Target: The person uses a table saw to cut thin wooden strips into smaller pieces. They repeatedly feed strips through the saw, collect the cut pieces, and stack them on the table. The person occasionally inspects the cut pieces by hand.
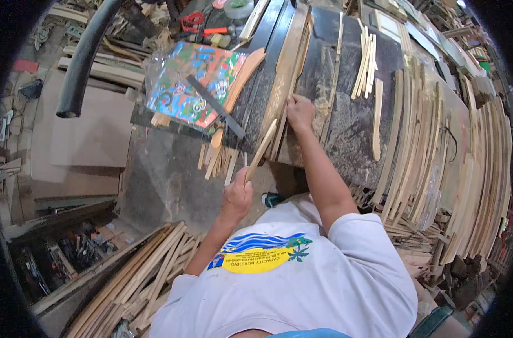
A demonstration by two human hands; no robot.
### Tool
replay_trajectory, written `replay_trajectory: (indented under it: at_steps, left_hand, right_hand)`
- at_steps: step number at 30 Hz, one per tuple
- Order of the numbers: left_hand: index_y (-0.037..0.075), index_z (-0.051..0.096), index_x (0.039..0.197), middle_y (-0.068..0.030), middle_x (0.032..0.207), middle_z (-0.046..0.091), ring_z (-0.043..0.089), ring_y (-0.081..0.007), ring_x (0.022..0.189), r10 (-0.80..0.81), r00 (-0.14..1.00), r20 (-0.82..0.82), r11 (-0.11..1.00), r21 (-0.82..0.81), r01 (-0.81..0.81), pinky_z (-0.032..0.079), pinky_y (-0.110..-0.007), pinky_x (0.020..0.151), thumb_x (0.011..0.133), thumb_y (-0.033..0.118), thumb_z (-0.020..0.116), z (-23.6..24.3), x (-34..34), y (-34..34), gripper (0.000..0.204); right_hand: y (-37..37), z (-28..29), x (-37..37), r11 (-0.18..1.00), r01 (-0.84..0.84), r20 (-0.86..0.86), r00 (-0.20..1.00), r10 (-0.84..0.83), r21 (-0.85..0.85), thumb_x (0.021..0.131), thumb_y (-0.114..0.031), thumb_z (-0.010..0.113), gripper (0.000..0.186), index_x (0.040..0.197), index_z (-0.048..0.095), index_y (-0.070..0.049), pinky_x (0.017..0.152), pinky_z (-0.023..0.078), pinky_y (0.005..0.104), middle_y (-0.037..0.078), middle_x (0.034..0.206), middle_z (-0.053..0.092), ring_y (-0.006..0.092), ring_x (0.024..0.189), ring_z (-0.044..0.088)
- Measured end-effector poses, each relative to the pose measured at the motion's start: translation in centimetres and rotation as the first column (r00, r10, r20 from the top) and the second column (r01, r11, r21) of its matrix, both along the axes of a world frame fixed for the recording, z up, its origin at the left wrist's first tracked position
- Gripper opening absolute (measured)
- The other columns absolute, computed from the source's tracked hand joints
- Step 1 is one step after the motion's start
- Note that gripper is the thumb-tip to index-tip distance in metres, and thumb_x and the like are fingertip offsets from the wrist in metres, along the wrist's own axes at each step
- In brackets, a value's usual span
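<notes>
My left hand point(238, 194) is closed round the lower end of a narrow wooden strip point(262, 147), which slants up and away from me toward the bench. My right hand point(300, 114) is closed in a fist at the edge of a long wooden board point(283, 79) on the dark workbench point(346, 127). Whatever lies inside that fist is hidden. To the left, a metal square point(208, 98) with a wooden handle rests on a colourful printed sheet point(180, 79). A curved wooden piece point(245, 76) lies beside it.
A bundle of thin sticks point(366, 62) and a shaped strip point(377, 121) lie on the bench's right side. Long wooden strips point(414, 146) are stacked farther right, with more strips point(129, 287) at lower left. A dark pipe point(84, 62) hangs at upper left.
</notes>
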State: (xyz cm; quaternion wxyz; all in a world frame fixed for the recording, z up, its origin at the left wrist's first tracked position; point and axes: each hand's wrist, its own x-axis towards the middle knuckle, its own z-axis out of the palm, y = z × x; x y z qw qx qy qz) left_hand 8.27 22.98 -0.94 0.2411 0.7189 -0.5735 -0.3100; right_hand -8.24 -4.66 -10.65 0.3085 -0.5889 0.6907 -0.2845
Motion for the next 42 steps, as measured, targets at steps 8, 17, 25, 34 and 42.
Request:
replay_trajectory:
  at_steps: [8,17,25,34,42]
  left_hand:
    - [0.021,0.035,0.165,-0.0306,0.102,0.070,0.068,-0.0518,0.092,-0.126,0.990,0.070,0.971,0.212,0.109,0.054,-0.060,0.080,0.094,0.010,0.059,0.6,-1.4,6.8,0.075]
    - [0.018,0.033,0.166,-0.0295,0.097,0.069,0.068,-0.0509,0.087,-0.061,0.986,0.158,0.985,0.169,0.034,0.053,-0.060,0.078,0.097,0.008,0.057,-1.0,-3.6,6.9,0.074]
    - [0.006,0.034,0.163,-0.0310,0.094,0.068,0.068,-0.0509,0.087,-0.096,0.985,0.144,0.970,0.235,0.060,0.053,-0.060,0.078,0.095,0.003,0.056,2.1,-4.6,2.8,0.071]
    - [0.005,0.034,0.163,-0.0312,0.093,0.068,0.067,-0.0508,0.087,-0.141,0.979,0.149,0.979,0.168,0.115,0.052,-0.061,0.082,0.095,0.002,0.054,1.8,-4.7,1.2,0.071]
    - [0.006,0.032,0.163,-0.0316,0.094,0.068,0.068,-0.0526,0.086,-0.156,0.981,0.118,0.972,0.192,0.132,0.053,-0.062,0.080,0.097,0.004,0.053,0.9,-4.9,-2.3,0.070]
  right_hand:
    - [-0.9,-0.5,-0.6,0.997,0.076,0.003,0.997,-0.076,0.014,0.095,-0.034,0.068,0.027,0.109,0.082,-0.015,0.092,0.056,0.0488,0.017,0.107,0.078,0.0393,0.102,0.073]
    - [-1.2,-1.0,-0.6,0.999,0.053,0.004,0.999,-0.053,-0.003,0.096,-0.034,0.067,0.030,0.111,0.082,-0.014,0.096,0.055,0.0486,0.018,0.112,0.077,0.0401,0.106,0.072]
    - [-4.1,-0.5,-0.8,0.995,0.100,-0.021,0.995,-0.100,-0.002,0.096,-0.036,0.068,0.029,0.113,0.082,-0.017,0.094,0.056,0.0467,0.017,0.110,0.078,0.0377,0.105,0.074]
    - [-0.6,-2.7,-1.1,0.990,-0.077,-0.084,0.994,0.068,-0.118,0.100,-0.034,0.060,0.033,0.108,0.080,-0.009,0.093,0.053,0.0515,0.021,0.108,0.075,0.0422,0.104,0.070]
    - [-2.6,-1.7,-1.3,0.995,0.009,0.039,0.999,-0.005,-0.102,0.098,-0.032,0.064,0.030,0.111,0.080,-0.009,0.096,0.053,0.0498,0.020,0.112,0.075,0.0407,0.108,0.070]
